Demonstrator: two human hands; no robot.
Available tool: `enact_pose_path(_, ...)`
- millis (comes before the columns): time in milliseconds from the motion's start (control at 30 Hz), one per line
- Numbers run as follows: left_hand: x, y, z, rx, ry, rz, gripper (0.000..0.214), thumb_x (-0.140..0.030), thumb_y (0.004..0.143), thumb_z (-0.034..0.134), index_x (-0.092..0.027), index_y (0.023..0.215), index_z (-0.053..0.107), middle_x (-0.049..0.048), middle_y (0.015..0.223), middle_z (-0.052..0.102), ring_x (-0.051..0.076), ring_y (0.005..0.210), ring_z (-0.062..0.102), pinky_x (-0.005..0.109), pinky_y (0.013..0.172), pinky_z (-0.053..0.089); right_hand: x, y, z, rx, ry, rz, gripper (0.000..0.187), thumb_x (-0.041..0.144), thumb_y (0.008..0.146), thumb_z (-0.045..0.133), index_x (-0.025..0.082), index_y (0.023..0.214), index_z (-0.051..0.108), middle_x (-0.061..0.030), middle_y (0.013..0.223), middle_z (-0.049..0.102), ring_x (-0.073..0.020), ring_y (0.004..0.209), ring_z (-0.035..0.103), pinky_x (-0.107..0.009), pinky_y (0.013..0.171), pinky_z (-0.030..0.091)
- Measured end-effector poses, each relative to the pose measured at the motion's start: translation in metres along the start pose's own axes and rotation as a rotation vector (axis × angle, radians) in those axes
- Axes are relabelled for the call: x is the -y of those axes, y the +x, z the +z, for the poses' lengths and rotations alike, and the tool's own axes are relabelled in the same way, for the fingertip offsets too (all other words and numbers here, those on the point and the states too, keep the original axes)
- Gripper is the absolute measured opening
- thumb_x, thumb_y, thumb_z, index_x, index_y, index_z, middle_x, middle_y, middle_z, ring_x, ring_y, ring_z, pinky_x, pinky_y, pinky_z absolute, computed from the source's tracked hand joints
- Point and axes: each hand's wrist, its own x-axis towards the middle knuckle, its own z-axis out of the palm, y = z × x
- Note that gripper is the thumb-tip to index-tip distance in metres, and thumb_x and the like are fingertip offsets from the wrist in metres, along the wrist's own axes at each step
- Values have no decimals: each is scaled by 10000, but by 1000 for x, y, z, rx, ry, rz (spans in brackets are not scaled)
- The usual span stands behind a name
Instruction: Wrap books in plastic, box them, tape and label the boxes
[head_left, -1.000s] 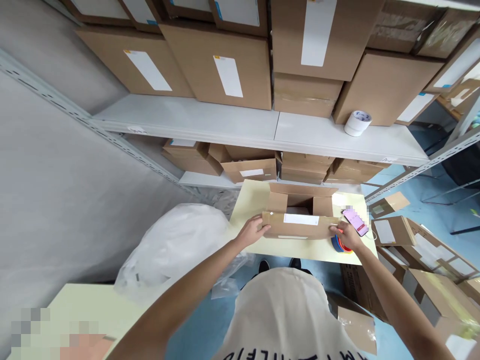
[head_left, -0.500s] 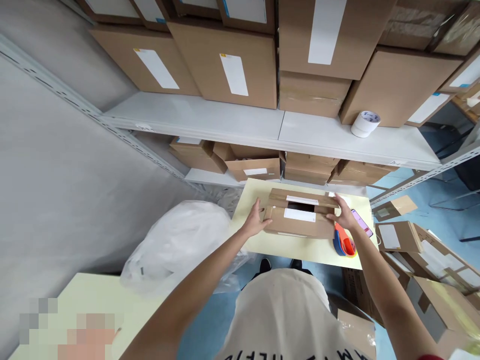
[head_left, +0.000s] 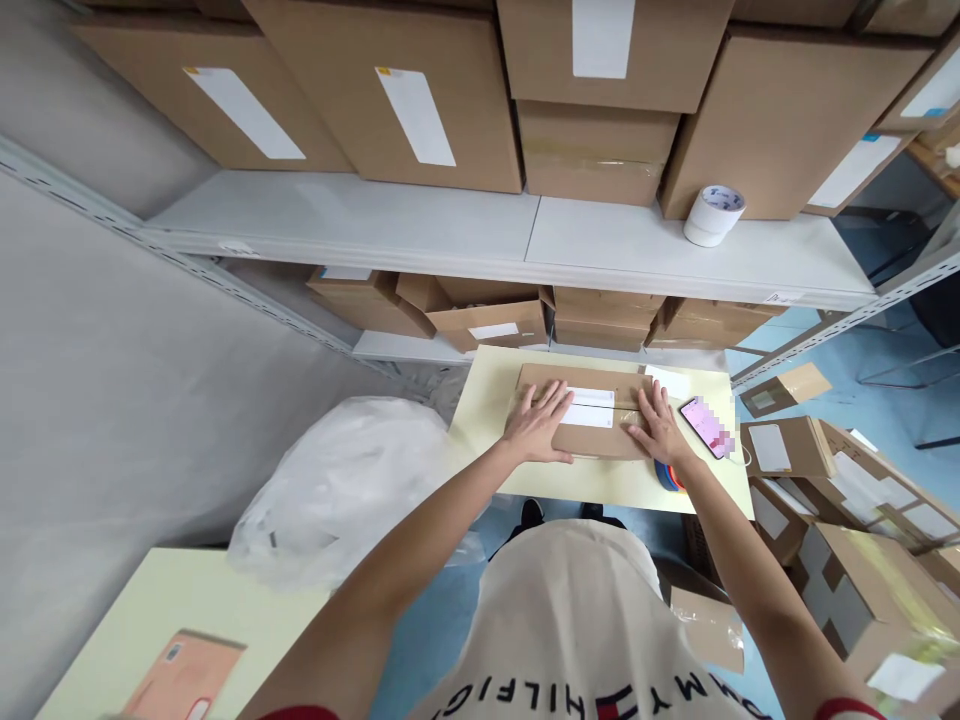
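Note:
A brown cardboard box (head_left: 592,440) lies on the pale yellow table (head_left: 480,420), its two top flaps folded flat so that they meet at a thin seam. A white label (head_left: 589,412) spans that seam. My left hand (head_left: 538,422) presses flat on the left part of the lid, fingers spread. On the right end of the lid rests my right hand (head_left: 660,425), its fingers also apart. Partly hidden beneath my right wrist is a blue and orange tape dispenser (head_left: 667,476). A phone (head_left: 706,428) lies to the right of that hand.
Shelves (head_left: 345,220) with large cartons stand beyond the table, a white tape roll (head_left: 714,214) on the upper one. A big white plastic bag (head_left: 337,490) bulges at left. Cartons (head_left: 855,570) pile up on the right. An orange-pink packet (head_left: 184,675) lies on another table.
The box's flaps have come down, closing the dark gap between them. Both hands have moved from the box's ends onto its top. The camera view has shifted.

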Motion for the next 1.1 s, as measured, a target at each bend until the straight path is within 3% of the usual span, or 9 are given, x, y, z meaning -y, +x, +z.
enact_pose_path(100,-1,4,5,-1,24,-26,1234,-714,660,710,-119,1594,166,204,1653,124,391,1529,123,598,1211,-6,-17,-25,-11,-91,-1,212,672,524,957,406,153,1515,363,-201,1563,386,-320,1468,341,-511,1138,354)
enact_pose_path(200,1,4,9,-8,31,-38,1245,-730,652,705,-121,1594,167,202,1650,148,395,1526,133,593,1212,-17,-35,-55,-6,-9,-69,524,504,440,940,443,95,1279,583,-222,1211,673,-330,1141,645,-465,967,492)
enact_pose_path(333,1,2,16,-7,47,-56,1282,-744,640,700,-92,1594,142,204,1649,154,382,1526,144,563,1223,-12,-42,-73,20,192,-224,643,370,403,842,608,108,1063,639,-213,1044,710,-345,1046,668,-409,878,503)
enact_pose_path(467,0,2,18,11,46,-61,1255,-726,663,691,-80,1591,148,198,1651,157,362,1529,146,527,1234,18,-39,-69,36,186,-272,730,481,348,824,614,89,1223,539,-207,1069,699,-325,1057,665,-382,881,490)
enact_pose_path(633,-1,1,17,6,19,-53,1219,-718,675,681,-94,1590,170,183,1653,161,360,1528,148,527,1233,8,-38,-77,25,45,-75,745,598,265,799,523,88,1366,448,-185,1083,704,-313,1036,667,-411,892,485)
enact_pose_path(767,3,-6,18,-19,-24,-41,1190,-697,675,698,-102,1582,210,177,1652,163,345,1526,163,528,1232,-12,-28,-74,-14,-283,236,736,581,390,783,463,118,1288,552,-141,981,716,-298,877,664,-401,765,513)
enact_pose_path(900,11,-20,21,-67,-70,-4,1200,-682,650,729,-110,1580,229,184,1643,204,375,1517,179,550,1228,8,8,-43,-64,-625,367,500,448,461,794,449,142,1029,659,-86,880,675,-248,812,606,-334,698,474)
enact_pose_path(967,15,-28,23,-88,-86,9,1201,-680,639,739,-128,1580,239,184,1637,230,395,1514,179,556,1226,25,35,-20,-78,-606,408,406,384,517,821,457,174,813,628,-39,712,591,-199,688,539,-296,618,430)
enact_pose_path(1100,21,-42,27,-95,-88,27,1191,-680,649,735,-147,1585,227,185,1638,230,391,1517,172,558,1224,30,87,23,-79,-293,502,300,484,626,810,523,220,564,431,26,549,387,-120,529,344,-264,489,311)
